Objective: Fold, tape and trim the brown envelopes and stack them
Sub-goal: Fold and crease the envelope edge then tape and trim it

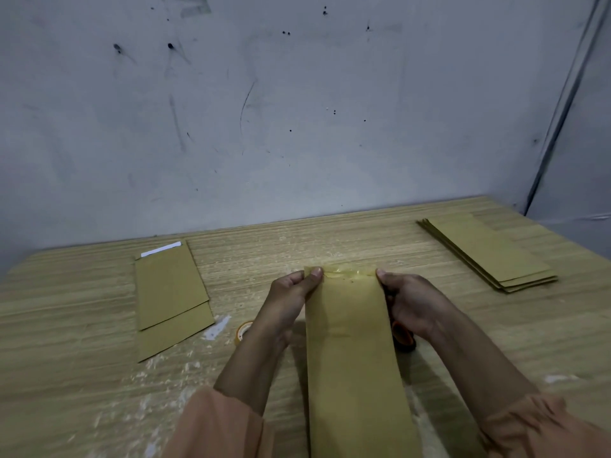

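Note:
A long brown envelope (pixel 350 352) lies lengthwise in front of me on the wooden table (pixel 99 325). A strip of clear tape (pixel 347 273) runs across its far end. My left hand (pixel 291 295) pinches the far left corner, thumb on top. My right hand (pixel 406 302) pinches the far right corner. A roll of tape (pixel 243 332) peeks out behind my left wrist. An orange object (pixel 401 338) sits under my right hand, mostly hidden.
Two brown envelopes (pixel 172 299) lie overlapped at the left, one with a white strip at its far end. A stack of several brown envelopes (pixel 489 252) lies at the far right. A grey marked wall (pixel 297 110) rises behind the table.

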Demonstrator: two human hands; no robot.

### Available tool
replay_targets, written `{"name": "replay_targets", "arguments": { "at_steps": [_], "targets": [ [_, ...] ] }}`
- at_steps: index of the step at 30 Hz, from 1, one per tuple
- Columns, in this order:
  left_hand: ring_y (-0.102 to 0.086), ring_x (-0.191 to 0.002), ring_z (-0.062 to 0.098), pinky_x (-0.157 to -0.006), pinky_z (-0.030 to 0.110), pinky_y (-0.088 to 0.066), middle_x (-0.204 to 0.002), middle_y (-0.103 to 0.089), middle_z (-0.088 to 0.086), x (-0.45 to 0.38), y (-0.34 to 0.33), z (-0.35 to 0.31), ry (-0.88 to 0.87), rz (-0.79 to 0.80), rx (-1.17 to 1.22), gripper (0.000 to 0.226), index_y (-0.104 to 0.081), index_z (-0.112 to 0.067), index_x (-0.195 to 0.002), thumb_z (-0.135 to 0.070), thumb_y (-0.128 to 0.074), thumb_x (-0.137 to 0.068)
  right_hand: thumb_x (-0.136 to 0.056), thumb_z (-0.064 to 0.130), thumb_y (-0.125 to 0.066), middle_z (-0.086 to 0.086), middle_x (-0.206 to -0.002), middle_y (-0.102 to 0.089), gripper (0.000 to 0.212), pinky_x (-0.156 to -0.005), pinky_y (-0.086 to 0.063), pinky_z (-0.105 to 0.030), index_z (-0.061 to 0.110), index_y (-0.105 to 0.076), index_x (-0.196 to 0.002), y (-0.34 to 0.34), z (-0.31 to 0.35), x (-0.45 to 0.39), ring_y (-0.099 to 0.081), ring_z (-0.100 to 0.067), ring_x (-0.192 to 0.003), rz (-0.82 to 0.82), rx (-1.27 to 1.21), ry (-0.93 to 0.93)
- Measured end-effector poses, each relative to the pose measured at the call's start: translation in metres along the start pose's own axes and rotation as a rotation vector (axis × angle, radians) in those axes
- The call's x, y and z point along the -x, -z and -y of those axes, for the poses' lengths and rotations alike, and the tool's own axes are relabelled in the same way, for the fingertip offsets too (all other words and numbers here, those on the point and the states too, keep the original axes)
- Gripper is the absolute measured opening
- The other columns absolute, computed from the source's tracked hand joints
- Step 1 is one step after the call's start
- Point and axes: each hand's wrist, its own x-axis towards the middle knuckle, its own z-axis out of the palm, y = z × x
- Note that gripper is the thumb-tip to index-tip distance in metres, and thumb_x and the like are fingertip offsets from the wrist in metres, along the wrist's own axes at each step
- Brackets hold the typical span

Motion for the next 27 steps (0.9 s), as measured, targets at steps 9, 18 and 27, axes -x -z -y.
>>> {"name": "replay_targets", "arguments": {
  "at_steps": [9, 18, 27],
  "targets": [
    [-0.054, -0.117, 0.024, -0.11, 0.042, -0.03, -0.099, -0.065, 0.0, -0.01, -0.015, -0.002, 0.089, 0.049, 0.107, 0.017, -0.064, -0.014, -0.102, -0.024, -0.051, -0.096, -0.094, 0.008, -0.049, -0.007, -0.072, -0.059, 0.013, -0.058, -0.045, -0.03, 0.004, -0.059, -0.085, 0.013, 0.014, -0.002, -0.055, -0.017, -0.066, -0.057, 0.01, 0.039],
    [-0.053, -0.079, 0.003, -0.086, 0.024, -0.032, -0.081, -0.06, -0.01, -0.021, -0.049, -0.012, 0.063, 0.05, 0.07, 0.024, -0.063, -0.011, -0.105, -0.026, -0.047, -0.098, -0.095, 0.012, -0.049, -0.008, -0.082, -0.066, 0.019, -0.07, -0.046, -0.028, 0.001, -0.065, -0.099, 0.041, 0.026, 0.003, -0.062, -0.017, -0.077, -0.048, 0.202, 0.149],
    [-0.057, -0.076, 0.005, -0.062, 0.017, -0.044, -0.084, -0.065, -0.004, -0.029, -0.088, -0.017, 0.068, 0.103, 0.034, 0.027, -0.064, -0.011, -0.104, -0.032, -0.048, -0.096, -0.088, 0.01, -0.063, -0.005, -0.09, -0.063, 0.015, -0.067, -0.046, -0.021, 0.011, -0.06, -0.102, 0.071, 0.037, 0.003, -0.06, -0.012, -0.081, -0.332, 0.286, 0.326]
  ]
}}
